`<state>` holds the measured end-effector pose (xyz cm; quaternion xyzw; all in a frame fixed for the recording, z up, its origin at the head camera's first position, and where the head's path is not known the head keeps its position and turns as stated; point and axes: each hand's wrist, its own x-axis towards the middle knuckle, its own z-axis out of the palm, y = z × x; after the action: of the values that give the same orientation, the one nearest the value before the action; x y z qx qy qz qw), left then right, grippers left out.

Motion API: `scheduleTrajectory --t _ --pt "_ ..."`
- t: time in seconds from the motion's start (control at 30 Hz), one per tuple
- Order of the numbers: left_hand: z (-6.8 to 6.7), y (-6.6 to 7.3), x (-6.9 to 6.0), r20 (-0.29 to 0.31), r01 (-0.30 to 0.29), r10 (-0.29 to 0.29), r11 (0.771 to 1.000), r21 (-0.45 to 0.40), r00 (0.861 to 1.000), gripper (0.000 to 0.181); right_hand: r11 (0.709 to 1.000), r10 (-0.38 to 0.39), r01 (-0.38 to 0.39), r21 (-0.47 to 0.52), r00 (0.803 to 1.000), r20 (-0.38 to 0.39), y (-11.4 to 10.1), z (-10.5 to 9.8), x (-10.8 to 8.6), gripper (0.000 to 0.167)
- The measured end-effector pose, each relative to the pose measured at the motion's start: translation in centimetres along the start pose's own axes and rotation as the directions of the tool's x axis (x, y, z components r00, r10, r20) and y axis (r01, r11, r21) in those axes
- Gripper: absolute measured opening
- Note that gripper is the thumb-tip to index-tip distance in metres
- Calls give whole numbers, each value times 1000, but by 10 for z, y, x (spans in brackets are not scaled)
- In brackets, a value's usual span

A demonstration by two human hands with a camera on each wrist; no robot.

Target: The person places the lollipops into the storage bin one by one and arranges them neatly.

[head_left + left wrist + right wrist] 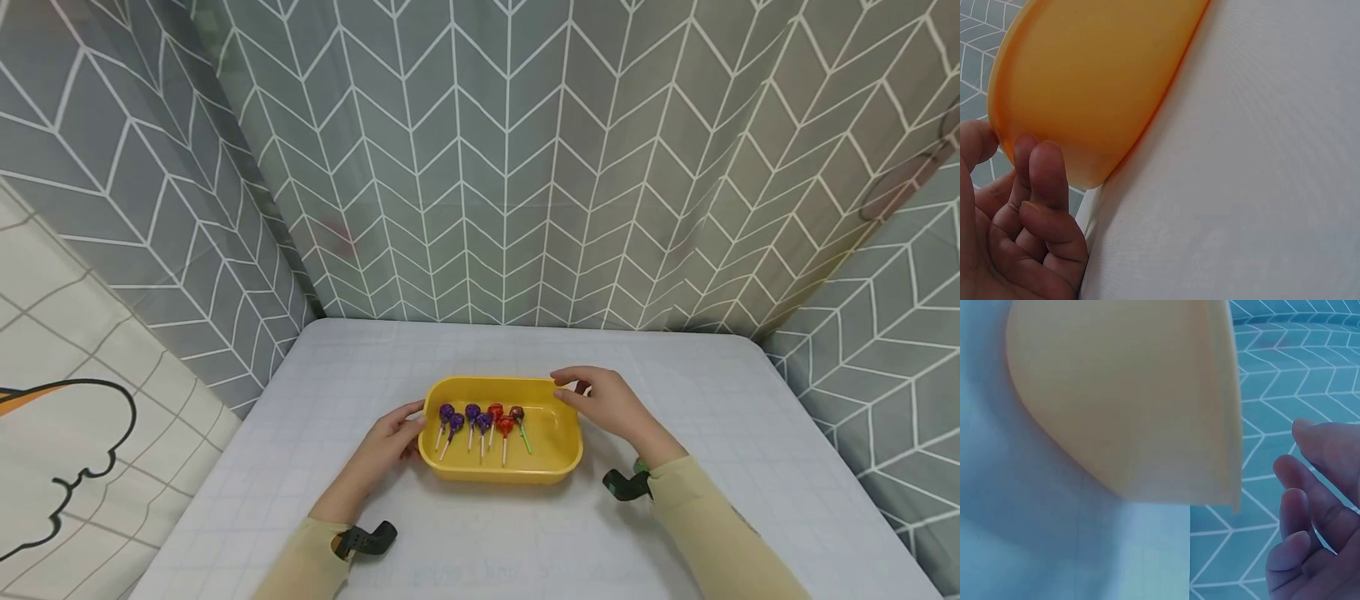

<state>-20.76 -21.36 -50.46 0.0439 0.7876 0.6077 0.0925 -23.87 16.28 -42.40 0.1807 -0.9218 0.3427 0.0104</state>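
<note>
On the white table lies a yellow plastic tray (555,437) holding several lollipops in its left and middle part. The purple lollipops (472,412) are on the left; two red lollipops (506,426) and a dark red lollipop (517,412) with a green stick lie right of them. My left hand (381,450) grips the tray's left end, thumb at the rim and fingers against the outer wall (1085,94). By the tray's far right corner is my right hand (615,404), fingers loosely bent and, in the right wrist view, apart from the wall (1129,412).
The white tabletop (480,533) surrounds the tray. A grey curtain (480,208) with white zigzag lines hangs behind the table's far edge and along the sides. A white cloth (90,333) with a line pattern is at the left.
</note>
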Motion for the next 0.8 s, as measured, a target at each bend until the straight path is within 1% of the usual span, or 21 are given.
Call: scheduleTrajectory --t 0.13,0.3,0.47,0.7,0.8 --pt "0 0 0 -2 4 -4 1000 -9 1000 55 1000 2 -2 8 1000 -9 3 -4 -3 34" --pt "-1 1 -1 0 6 -6 1000 -10 1000 58 999 23 -23 25 1000 -8 9 -8 -7 33" --pt "-1 1 0 1 6 -6 1000 -7 1000 57 999 25 -24 27 999 -21 16 -12 -13 35" --pt "-1 -1 1 3 4 -4 1000 -6 1000 56 1000 21 -20 22 998 -54 25 -18 -21 32" --pt "-1 -2 1 3 4 -4 1000 -10 1000 55 999 35 -33 31 998 -57 28 -20 -24 32"
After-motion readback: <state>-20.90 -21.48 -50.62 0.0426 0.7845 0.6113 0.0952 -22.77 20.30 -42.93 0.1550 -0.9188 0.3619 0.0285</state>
